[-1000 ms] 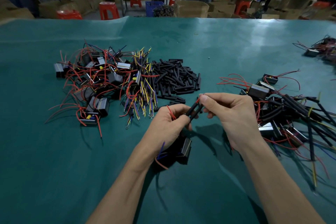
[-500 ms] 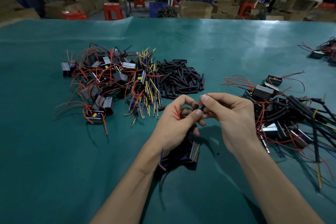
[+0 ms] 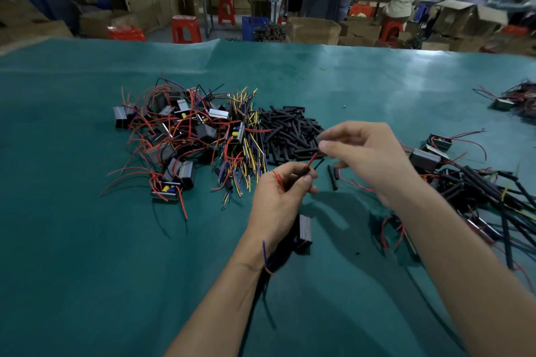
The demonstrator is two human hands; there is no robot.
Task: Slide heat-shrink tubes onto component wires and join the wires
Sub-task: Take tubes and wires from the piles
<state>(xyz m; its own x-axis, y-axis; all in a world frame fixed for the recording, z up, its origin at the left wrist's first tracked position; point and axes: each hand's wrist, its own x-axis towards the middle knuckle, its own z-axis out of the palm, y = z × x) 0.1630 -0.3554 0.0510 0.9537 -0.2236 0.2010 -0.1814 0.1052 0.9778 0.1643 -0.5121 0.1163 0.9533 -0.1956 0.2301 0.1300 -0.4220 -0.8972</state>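
1. A moment ago the two hands were close together, both pinching the same black tubes and red wire. Now the right hand [image 3: 368, 159] has lifted away toward 1 o'clock, and the hands are apart.
2. The left hand [image 3: 278, 197] holds a black heat-shrink tube [image 3: 303, 173] between thumb and fingers. A red wire [image 3: 312, 159] and a thin black wire [image 3: 319, 163] stick out of its top end.
3. The small component [image 3: 304, 233] hangs under the left hand, just above the green surface [image 3: 87, 269].
4. The right hand's finger and thumb are curled close together. I cannot tell if they pinch anything.
5. I think one tube is now on its wires, so that step looks done.
6. Two loose tubes [image 3: 333, 177] lie on the surface between the hands.
7. The big pile of tubes [image 3: 287, 133] lies at 12 o'clock from the left hand. The pile of parts with wires [image 3: 179, 136] lies at 10 o'clock.
8. Next the right hand may fetch another tube or come back to join the wires.
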